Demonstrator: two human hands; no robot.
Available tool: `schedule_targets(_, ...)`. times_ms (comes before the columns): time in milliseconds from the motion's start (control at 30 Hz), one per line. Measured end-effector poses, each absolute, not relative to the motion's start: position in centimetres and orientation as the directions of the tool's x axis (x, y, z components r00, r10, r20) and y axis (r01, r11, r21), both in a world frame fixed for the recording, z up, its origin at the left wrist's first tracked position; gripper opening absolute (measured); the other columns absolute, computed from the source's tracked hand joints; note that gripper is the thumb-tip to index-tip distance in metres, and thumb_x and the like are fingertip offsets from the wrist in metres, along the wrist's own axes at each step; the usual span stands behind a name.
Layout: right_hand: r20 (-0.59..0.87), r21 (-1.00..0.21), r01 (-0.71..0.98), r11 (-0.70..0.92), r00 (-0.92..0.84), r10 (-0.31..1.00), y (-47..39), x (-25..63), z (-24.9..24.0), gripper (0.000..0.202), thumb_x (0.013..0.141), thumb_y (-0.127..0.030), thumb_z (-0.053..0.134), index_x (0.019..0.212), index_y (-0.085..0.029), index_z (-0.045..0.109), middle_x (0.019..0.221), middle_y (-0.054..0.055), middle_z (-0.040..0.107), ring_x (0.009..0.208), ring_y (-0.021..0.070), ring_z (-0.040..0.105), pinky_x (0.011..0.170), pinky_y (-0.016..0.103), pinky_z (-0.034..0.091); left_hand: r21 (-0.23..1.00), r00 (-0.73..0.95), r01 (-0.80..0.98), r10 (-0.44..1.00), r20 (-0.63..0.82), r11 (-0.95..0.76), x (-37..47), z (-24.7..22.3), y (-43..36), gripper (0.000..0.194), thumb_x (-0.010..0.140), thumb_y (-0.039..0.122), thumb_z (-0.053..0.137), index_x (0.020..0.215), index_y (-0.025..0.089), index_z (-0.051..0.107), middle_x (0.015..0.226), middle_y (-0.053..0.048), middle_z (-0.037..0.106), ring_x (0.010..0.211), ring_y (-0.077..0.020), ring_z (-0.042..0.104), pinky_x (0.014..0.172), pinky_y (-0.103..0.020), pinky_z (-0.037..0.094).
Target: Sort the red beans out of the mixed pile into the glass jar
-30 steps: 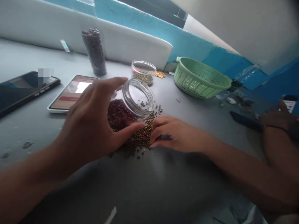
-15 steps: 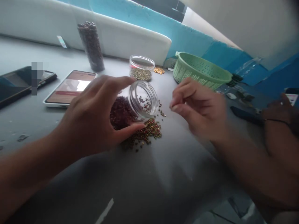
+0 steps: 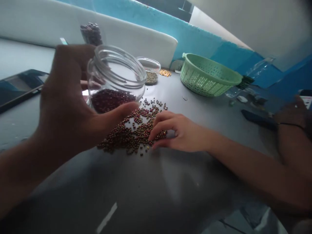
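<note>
My left hand [image 3: 70, 97] is wrapped round a clear jar [image 3: 117, 76], holding it raised and tilted with its open mouth up. Small dark red beans [image 3: 109, 99] fill its lower part. Below and beside the jar, a pile of mixed red, green and brown beans [image 3: 136, 131] is spread over the grey table [image 3: 156, 195]. At the right edge of this pile is my right hand [image 3: 179, 131], its fingers curved and their tips a little apart from the thumb, low over the beans. No bean shows between them.
Behind the jar stand a tall container of dark beans [image 3: 92, 34] and a clear tub of greenish beans [image 3: 151, 78], beside yellow kernels [image 3: 165, 72]. A green basket [image 3: 209, 76] sits at the back right. At left lies a phone [image 3: 21, 86]. Another person's hand [image 3: 292, 112] is at far right.
The jar has been lifted toward me and left, and turned more upright, exposing more of the bean pile. My right hand has moved down and left to the pile, its pinch loosened.
</note>
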State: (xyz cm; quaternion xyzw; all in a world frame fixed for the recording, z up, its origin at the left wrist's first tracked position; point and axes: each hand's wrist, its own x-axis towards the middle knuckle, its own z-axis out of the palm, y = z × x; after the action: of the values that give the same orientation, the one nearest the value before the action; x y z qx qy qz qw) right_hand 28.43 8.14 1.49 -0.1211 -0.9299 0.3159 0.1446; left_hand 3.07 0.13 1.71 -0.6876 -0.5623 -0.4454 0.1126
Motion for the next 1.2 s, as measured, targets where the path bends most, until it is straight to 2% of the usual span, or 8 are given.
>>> schedule_targets(133,0.092,-0.6,0.195,0.775,-0.946,0.31,7.9,28.0,1.3,0.013,0.087,-0.031,0.082,0.097,-0.023,0.078,0.101,0.004,0.068,0.101,0.0198,0.062,0.093,0.035,0.05,0.377,-0.043,0.871,0.715,0.698,-0.316,3.3,1.8,0.1,0.075,0.067,0.065,0.082,0.121,0.019,0.057,0.135,-0.01,0.058,0.116,-0.0283,0.062,0.09,-0.04,0.06)
schedule_targets(433,0.033,-0.62,0.216,0.754,-0.953,0.3,7.8,27.7,1.4,0.007,0.092,-0.025,0.075,0.09,-0.02,0.073,0.099,0.004,0.067,0.1,0.0176,0.062,0.09,0.031,0.05,0.304,0.006,0.879,0.646,0.763,-0.367,4.4,1.8,-0.6,0.083,0.075,0.062,0.079,0.138,0.016,0.053,0.135,-0.009,0.062,0.113,-0.0241,0.065,0.096,-0.036,0.058)
schedule_targets(633,0.21,-0.666,0.165,0.727,-0.894,0.395,7.9,28.2,1.4,0.004,0.093,-0.02,0.072,0.092,-0.019,0.069,0.094,0.001,0.072,0.089,0.014,0.067,0.086,0.03,0.053,0.296,0.013,0.875,0.63,0.776,-0.383,4.2,1.7,-0.5,0.083,0.075,0.063,0.078,0.138,0.016,0.052,0.13,-0.008,0.063,0.109,-0.0234,0.066,0.096,-0.037,0.058)
schedule_targets(733,0.239,-0.635,0.125,0.762,-0.907,0.347,8.2,28.5,1.3,0.007,0.097,-0.015,0.066,0.098,-0.02,0.072,0.098,0.002,0.075,0.094,0.0137,0.069,0.087,0.029,0.053,0.305,0.008,0.876,0.643,0.766,-0.373,4.3,1.7,-0.4,0.085,0.074,0.063,0.079,0.139,0.014,0.052,0.131,-0.009,0.062,0.111,-0.0242,0.065,0.099,-0.038,0.058)
schedule_targets(833,0.184,-0.573,0.153,0.805,-0.933,0.309,8.3,28.2,1.3,0.011,0.099,-0.018,0.065,0.102,-0.021,0.075,0.103,0.004,0.074,0.099,0.0152,0.068,0.09,0.031,0.053,0.32,0.0,0.871,0.65,0.76,-0.373,4.3,1.6,-0.4,0.085,0.073,0.061,0.081,0.138,0.014,0.053,0.131,-0.009,0.063,0.111,-0.0246,0.065,0.099,-0.039,0.058)
schedule_targets(1033,0.087,-0.543,0.247,0.803,-0.934,0.346,8.0,27.5,1.6,0.008,0.095,-0.014,0.068,0.092,-0.019,0.074,0.097,0.003,0.072,0.094,0.0154,0.067,0.086,0.029,0.052,0.319,0.005,0.865,0.643,0.766,-0.386,4.3,1.3,-0.3,0.082,0.073,0.059,0.081,0.139,0.02,0.052,0.133,-0.008,0.064,0.113,-0.0261,0.066,0.1,-0.042,0.057)
schedule_targets(1133,0.147,-0.54,0.209,0.815,-0.93,0.336,7.9,27.7,1.8,0.005,0.096,-0.016,0.068,0.093,-0.019,0.072,0.096,0.003,0.071,0.092,0.0151,0.066,0.085,0.03,0.053,0.312,0.018,0.868,0.653,0.757,-0.386,4.2,1.1,-0.2,0.085,0.072,0.055,0.083,0.141,0.02,0.049,0.133,-0.009,0.065,0.113,-0.0265,0.067,0.099,-0.043,0.058)
schedule_targets(1200,0.309,-0.544,0.184,0.819,-0.863,0.399,7.9,27.9,2.2,0.003,0.095,-0.02,0.07,0.092,-0.02,0.071,0.091,0.002,0.071,0.085,0.0148,0.065,0.081,0.031,0.054,0.288,0.05,0.871,0.653,0.755,-0.399,4.1,1.0,-0.1,0.084,0.073,0.051,0.084,0.143,0.02,0.048,0.134,-0.01,0.064,0.118,-0.0279,0.066,0.102,-0.044,0.057)
